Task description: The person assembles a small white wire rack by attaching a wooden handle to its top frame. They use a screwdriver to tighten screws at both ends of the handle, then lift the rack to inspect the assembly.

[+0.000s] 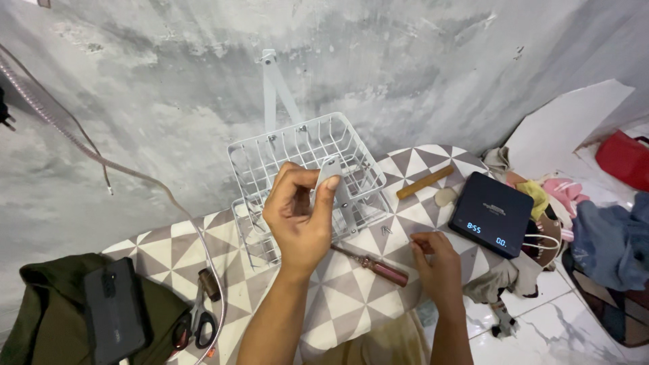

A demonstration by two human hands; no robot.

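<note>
My left hand [299, 213] is raised over the board and pinches a flat white metal bracket [329, 169] that belongs to a white wire basket [307, 152]. The basket lies tilted on a padded board with a grey and white triangle pattern [351, 297]. My right hand [436, 260] rests lower right on the board, fingertips closed on something small that I cannot make out. A few small screws [387, 231] lie between the hands. A screwdriver with a dark red handle [378, 267] lies just under my left wrist.
A black digital scale [491, 213] sits at the board's right end, a wooden stick [424, 182] behind it. Scissors [197, 324], a black phone [115, 312] on olive cloth, and a hose [88, 152] are left. Clothes are piled on the floor right.
</note>
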